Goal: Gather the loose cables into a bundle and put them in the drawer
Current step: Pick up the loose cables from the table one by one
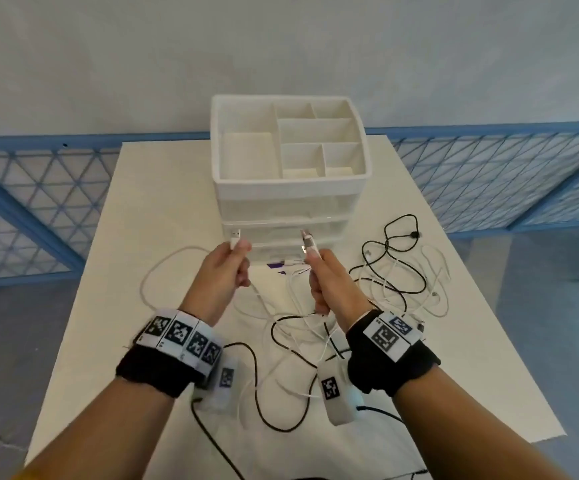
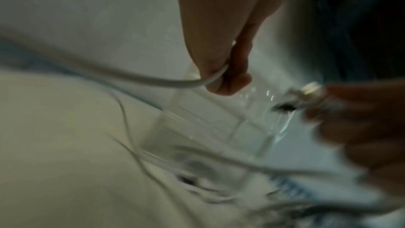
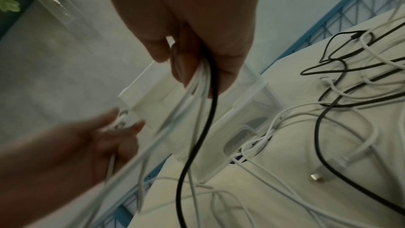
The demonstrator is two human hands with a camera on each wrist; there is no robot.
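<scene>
The left hand (image 1: 225, 271) has its grip curled round one white cable (image 1: 163, 268), USB plug (image 1: 235, 237) poking up past the fingertips, and the right hand (image 1: 329, 282) is fisted on a clutch of cables, several white and one black cable (image 3: 197, 138), with their plugs (image 1: 308, 243) standing up out of the top of the fist. Both fists are raised above the bench (image 1: 108, 306), near each other but apart, right in front of the drawer unit (image 1: 288, 216). From the left fist the white cable loops out leftward, well inside the bench's left edge. The loose tangle of cables (image 1: 402, 271) sprawls on the right half, between the right wrist and the unit, reaching close to the right edge. The unit's clear drawers look closed, its divided top tray (image 1: 288, 140) sits at the far edge, and bare bench lies on the left. Blue mesh railing (image 1: 488, 178) runs behind.
</scene>
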